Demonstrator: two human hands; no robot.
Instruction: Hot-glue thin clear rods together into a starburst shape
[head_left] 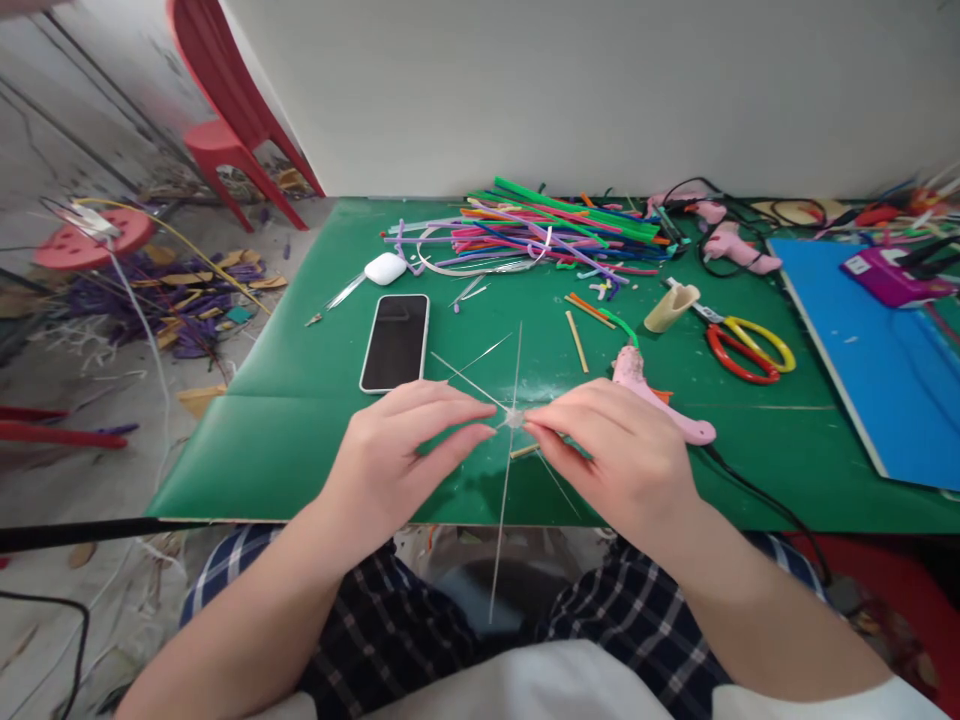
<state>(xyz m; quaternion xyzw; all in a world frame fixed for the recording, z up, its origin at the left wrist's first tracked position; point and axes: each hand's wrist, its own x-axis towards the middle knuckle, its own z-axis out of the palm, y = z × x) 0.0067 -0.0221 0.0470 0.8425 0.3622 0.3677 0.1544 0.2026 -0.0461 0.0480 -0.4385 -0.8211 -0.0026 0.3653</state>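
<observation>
Both my hands meet over the near edge of a green table mat (300, 420). My left hand (401, 450) and my right hand (607, 450) each pinch the glued centre of a star of thin clear sticks (514, 418), whose spokes fan out towards the phone and down past the table edge. A pink glue gun (637, 375) lies just beyond my right hand. A short wooden stick end pokes out under my right fingers.
A black phone (395, 342) and a white earbud case (385, 268) lie left of centre. A heap of coloured pipe cleaners (540, 232) fills the back. Scissors with red and yellow handles (750, 348), a blue board (877, 360) and more glue guns sit right. Red stools stand at left.
</observation>
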